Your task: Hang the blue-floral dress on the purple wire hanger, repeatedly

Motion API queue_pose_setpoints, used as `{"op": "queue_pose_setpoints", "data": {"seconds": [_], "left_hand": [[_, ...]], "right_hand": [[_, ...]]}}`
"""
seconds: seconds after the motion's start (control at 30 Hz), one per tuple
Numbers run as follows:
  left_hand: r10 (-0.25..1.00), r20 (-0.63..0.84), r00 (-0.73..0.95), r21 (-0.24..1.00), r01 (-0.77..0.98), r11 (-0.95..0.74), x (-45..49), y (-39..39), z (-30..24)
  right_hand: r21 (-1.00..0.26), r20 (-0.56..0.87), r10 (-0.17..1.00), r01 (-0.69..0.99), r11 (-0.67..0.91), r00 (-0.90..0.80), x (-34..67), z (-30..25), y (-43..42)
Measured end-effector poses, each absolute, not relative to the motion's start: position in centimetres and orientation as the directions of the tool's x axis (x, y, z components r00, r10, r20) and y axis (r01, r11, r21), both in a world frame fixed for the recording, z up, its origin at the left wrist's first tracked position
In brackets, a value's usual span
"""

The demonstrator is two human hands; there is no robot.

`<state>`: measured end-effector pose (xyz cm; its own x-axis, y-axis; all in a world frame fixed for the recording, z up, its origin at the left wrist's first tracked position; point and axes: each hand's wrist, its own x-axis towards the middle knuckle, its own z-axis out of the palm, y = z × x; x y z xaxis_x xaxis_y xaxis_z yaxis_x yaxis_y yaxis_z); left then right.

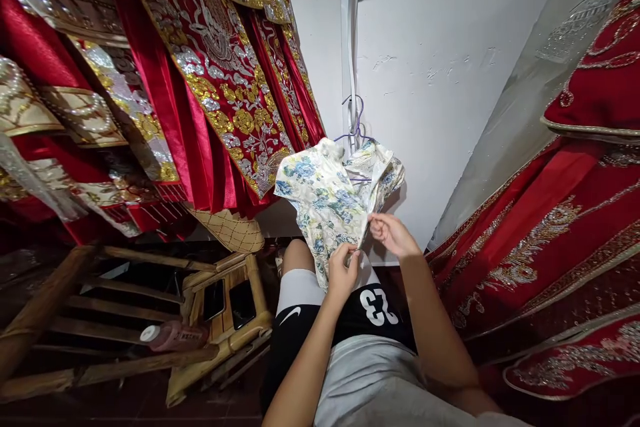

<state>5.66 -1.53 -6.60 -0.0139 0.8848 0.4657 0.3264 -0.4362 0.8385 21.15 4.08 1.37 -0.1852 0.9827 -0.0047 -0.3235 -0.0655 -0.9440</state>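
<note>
A short-sleeved floral shirt (320, 193), cream with blue, green and yellow flowers, hangs in front of me against the wall. Its purple wire hanger (358, 121) shows above the collar, and the front gapes near the neck. Low on the front edge, my left hand (343, 272) pinches the fabric, its fingertips closed. Slightly higher and to the right, my right hand (395, 233) grips the same edge between thumb and fingers. Whether a button or other fastener lies between the fingertips cannot be made out.
Red embroidered costumes (240, 80) hang at left, and more red beaded garments (530, 267) stand close at right. A bamboo chair (255, 280) at lower left bears two dark phones (243, 303) and a bottle (173, 335). Behind the shirt rises a white wall (440, 20).
</note>
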Motion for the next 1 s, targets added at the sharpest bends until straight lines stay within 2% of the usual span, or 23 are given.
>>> {"op": "queue_pose_setpoints", "data": {"seconds": [0.2, 0.3, 0.43, 0.53, 0.63, 0.7, 0.77, 0.93, 1.0], "left_hand": [[0.857, 0.503, 0.109, 0.710, 0.513, -0.482, 5.5, -2.9, -7.2], [0.855, 0.499, 0.142, 0.679, 0.549, -0.488, 4.7, -3.2, -8.0], [0.876, 0.415, 0.246, 0.651, 0.593, -0.475, 3.2, -2.7, -7.9], [0.864, 0.344, 0.368, 0.653, 0.567, -0.502, 2.5, -1.3, -5.0], [0.800, 0.493, 0.343, 0.637, 0.484, -0.600, 2.3, 1.5, 0.8], [0.705, 0.665, 0.246, 0.564, 0.455, -0.690, 2.4, 3.9, 5.5], [0.621, 0.760, 0.193, 0.494, 0.450, -0.744, 2.6, 6.4, 9.8], [0.486, 0.816, 0.312, 0.248, 0.572, -0.782, 3.7, 9.6, 14.6], [0.473, 0.843, 0.254, 0.237, 0.614, -0.753, 3.8, 9.7, 15.1]], "right_hand": [[-0.911, 0.072, 0.990, -0.412, 0.015, -0.123, 21.7, 9.4, 10.5], [-0.890, 0.109, 0.991, -0.452, 0.060, -0.083, 21.4, 12.3, 12.0], [-0.865, 0.205, 0.979, -0.468, 0.182, 0.002, 20.8, 13.2, 11.5], [-0.870, 0.286, 0.957, -0.404, 0.282, 0.050, 19.8, 12.6, 10.2], [-0.899, 0.315, 0.949, -0.309, 0.309, 0.032, 18.8, 11.9, 8.9], [-0.908, 0.347, 0.938, -0.251, 0.335, -0.003, 18.5, 11.8, 8.3], [-0.904, 0.389, 0.921, -0.203, 0.376, -0.026, 18.6, 12.1, 8.1], [-0.862, 0.497, 0.867, -0.099, 0.497, 0.020, 18.4, 12.3, 9.7], [-0.870, 0.491, 0.870, -0.023, 0.492, 0.040, 17.7, 11.1, 10.5]]}}
